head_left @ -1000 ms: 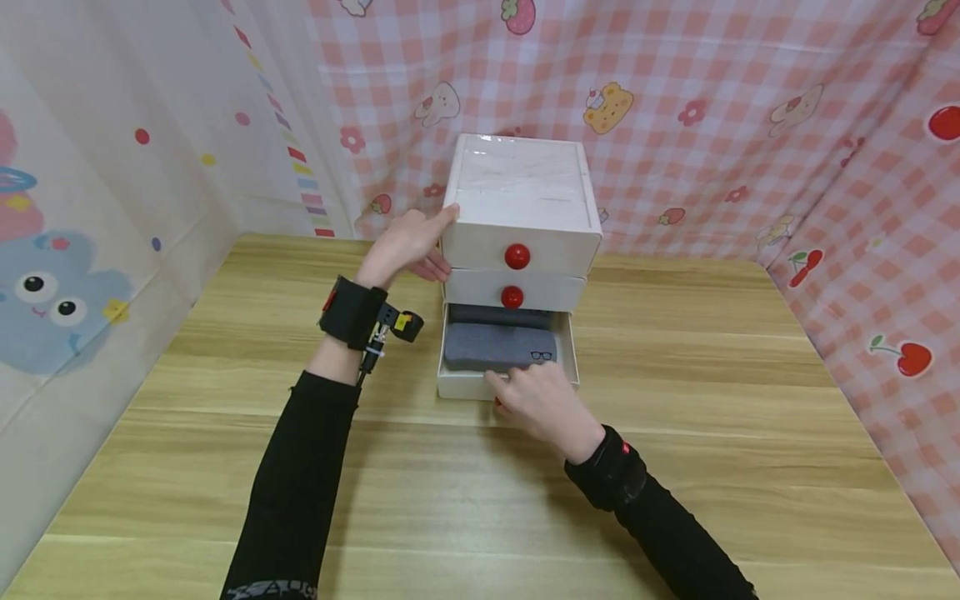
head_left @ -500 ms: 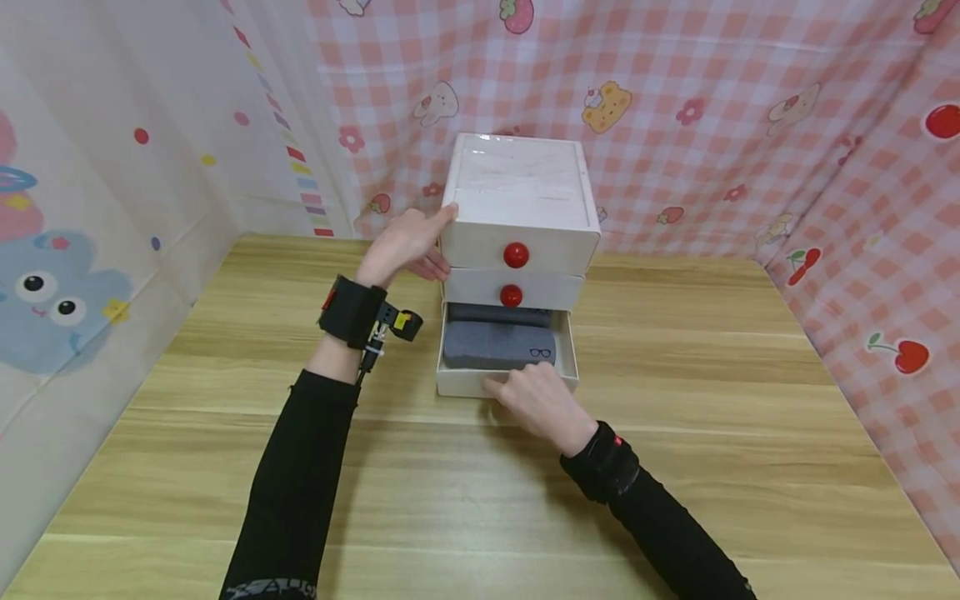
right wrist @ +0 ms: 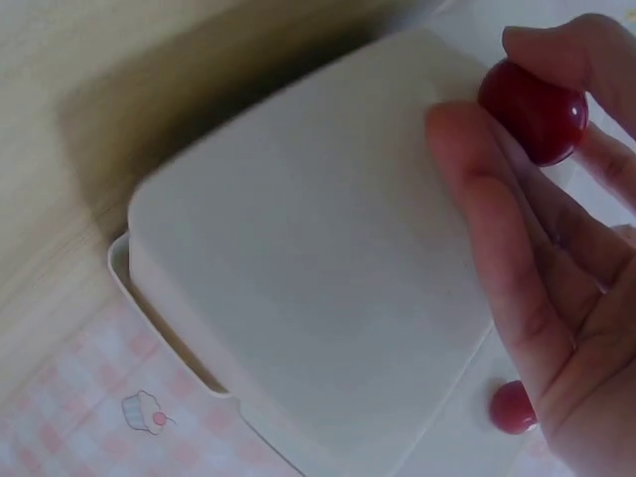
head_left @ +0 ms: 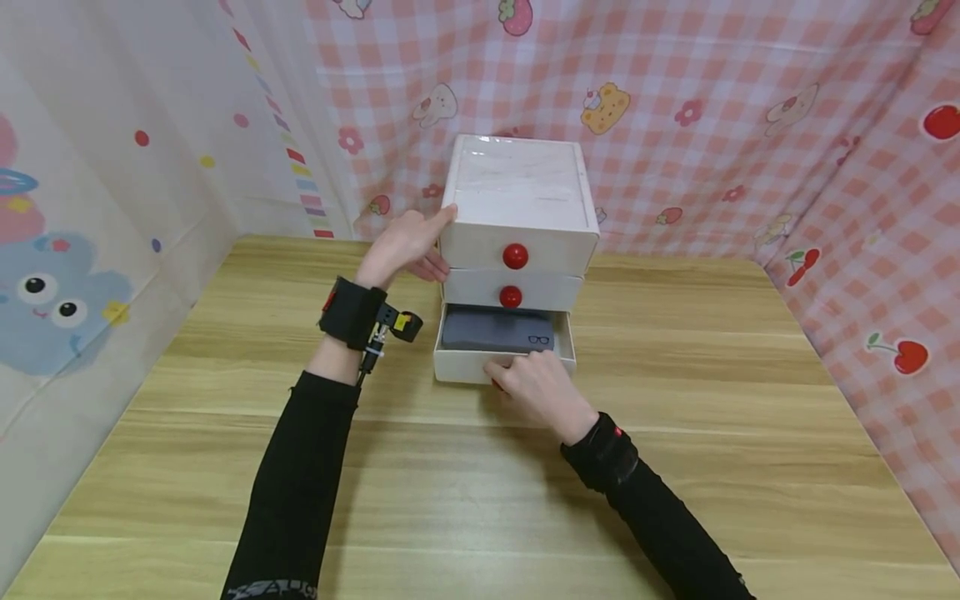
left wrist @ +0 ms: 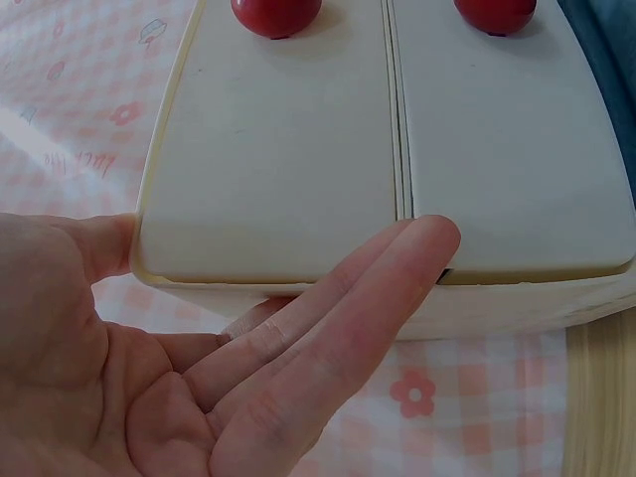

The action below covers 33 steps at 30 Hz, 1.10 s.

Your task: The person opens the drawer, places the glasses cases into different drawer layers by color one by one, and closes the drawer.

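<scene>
A small white drawer cabinet [head_left: 522, 185] stands on the table, its bottom drawer [head_left: 461, 367] partly pulled out. Inside that drawer lies a grey-blue glasses case [head_left: 491, 331] with a small glasses print, its rear under the drawer above. My right hand [head_left: 542, 387] pinches the bottom drawer's round red knob [right wrist: 535, 111] between thumb and fingers. At the cabinet's left side, my left hand [head_left: 408, 246] rests with straight fingers; its thumb touches the edge near the top front corner. In the left wrist view, the fingers [left wrist: 348, 328] lie extended against the side.
Two upper drawers with red knobs [head_left: 515, 256] are closed. The wooden table [head_left: 712, 400] extends around the cabinet. A pink checked curtain [head_left: 667, 125] hangs close behind it, and a white printed curtain [head_left: 172, 108] borders the left.
My right hand has moved forward with the bottom drawer, which has slid further into the cabinet. More of the glasses case is covered. The left hand stays in place.
</scene>
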Tool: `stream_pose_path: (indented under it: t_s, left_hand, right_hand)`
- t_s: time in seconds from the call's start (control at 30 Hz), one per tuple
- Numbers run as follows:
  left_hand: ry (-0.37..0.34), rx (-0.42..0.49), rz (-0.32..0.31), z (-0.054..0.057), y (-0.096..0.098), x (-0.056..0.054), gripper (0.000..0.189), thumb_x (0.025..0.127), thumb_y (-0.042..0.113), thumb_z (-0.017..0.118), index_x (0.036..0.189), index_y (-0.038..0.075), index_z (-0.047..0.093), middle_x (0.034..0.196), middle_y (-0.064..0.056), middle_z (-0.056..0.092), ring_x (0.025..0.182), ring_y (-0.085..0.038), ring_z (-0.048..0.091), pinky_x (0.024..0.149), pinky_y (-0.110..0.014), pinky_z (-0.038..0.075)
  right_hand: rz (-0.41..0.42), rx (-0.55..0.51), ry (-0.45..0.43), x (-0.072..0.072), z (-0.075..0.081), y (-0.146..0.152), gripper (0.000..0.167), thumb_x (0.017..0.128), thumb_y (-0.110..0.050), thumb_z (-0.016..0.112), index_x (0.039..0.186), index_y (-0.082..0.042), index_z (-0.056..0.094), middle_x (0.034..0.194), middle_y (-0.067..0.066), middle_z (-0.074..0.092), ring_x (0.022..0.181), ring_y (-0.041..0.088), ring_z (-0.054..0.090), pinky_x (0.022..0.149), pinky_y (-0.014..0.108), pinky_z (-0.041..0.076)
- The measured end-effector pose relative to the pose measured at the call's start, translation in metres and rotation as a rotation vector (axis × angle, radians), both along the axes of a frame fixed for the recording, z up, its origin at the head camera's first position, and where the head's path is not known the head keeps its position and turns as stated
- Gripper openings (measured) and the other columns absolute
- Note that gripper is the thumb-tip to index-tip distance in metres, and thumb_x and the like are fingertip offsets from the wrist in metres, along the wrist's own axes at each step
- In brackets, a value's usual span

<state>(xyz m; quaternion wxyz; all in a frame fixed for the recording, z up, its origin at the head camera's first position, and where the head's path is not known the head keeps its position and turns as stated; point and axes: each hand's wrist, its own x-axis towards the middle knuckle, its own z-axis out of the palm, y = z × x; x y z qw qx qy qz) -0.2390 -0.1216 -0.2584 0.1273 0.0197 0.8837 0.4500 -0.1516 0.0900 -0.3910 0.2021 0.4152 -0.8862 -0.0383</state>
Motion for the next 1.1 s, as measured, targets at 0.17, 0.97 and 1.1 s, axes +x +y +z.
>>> stream_pose_path:
  t_s: [0.17,0.97,1.1]
  left_hand:
    - [0.002,0.002,-0.001,0.0,0.0,0.0,0.07,0.098,0.055,0.032,0.117,-0.006,0.059,0.084,-0.017,0.073,0.069,-0.022,0.072,0.065,-0.029,0.059]
    - [-0.004,-0.011,0.005,0.0,0.0,0.0,0.07,0.098,0.056,0.032,0.117,-0.005,0.059,0.084,-0.016,0.073,0.078,-0.027,0.073,0.066,-0.029,0.059]
    - [-0.004,-0.007,0.005,-0.001,0.0,0.0,0.07,0.098,0.056,0.032,0.117,-0.005,0.059,0.084,-0.016,0.073,0.071,-0.023,0.072,0.068,-0.031,0.059]
  right_hand:
    - [-0.025,-0.043,-0.002,-0.009,-0.005,0.0,0.01,0.078,-0.01,0.069,0.083,-0.016,0.062,0.055,-0.005,0.051,0.043,0.008,0.032,0.044,0.02,0.014]
    - [-0.139,-0.182,-0.086,-0.034,-0.021,-0.004,0.018,0.079,-0.012,0.075,0.093,-0.012,0.063,0.077,0.002,0.065,0.064,0.021,0.063,0.05,0.033,0.049]
    - [-0.163,-0.193,-0.118,-0.035,-0.022,-0.005,0.021,0.08,-0.013,0.075,0.097,-0.011,0.064,0.08,0.005,0.066,0.068,0.023,0.064,0.054,0.035,0.051]
